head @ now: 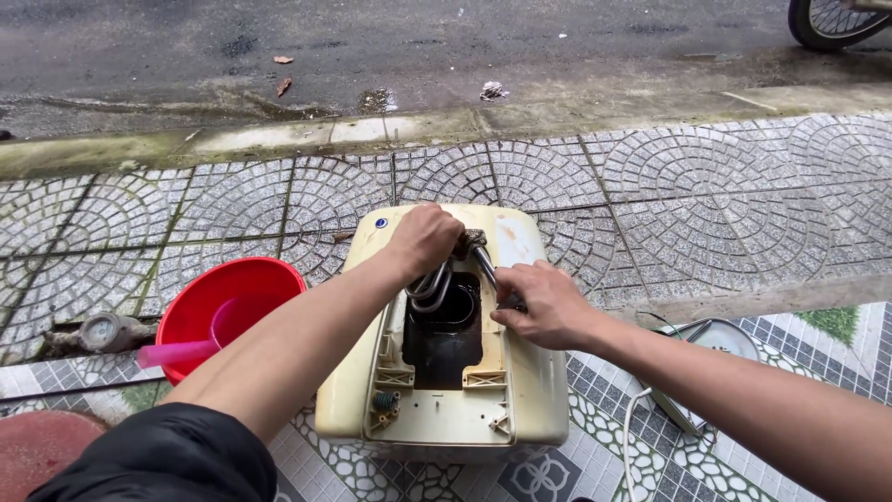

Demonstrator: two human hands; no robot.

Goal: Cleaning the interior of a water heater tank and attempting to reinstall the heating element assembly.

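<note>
Metal heating coil [429,286] sitting mid-frame, half pulled up out of the dark opening in the yellowed cream water heater casing [534,390] lying on the patterned tiles, so looks partly out but not free yet. Left hand [424,240] fisted tight around the coil's top end, right hand [548,302] pinched closed on its tube just right of the opening. Red bucket [200,316] with a pink scoop [186,349] at lower left, white cord [632,437] lower right, wet road along the top.
</note>
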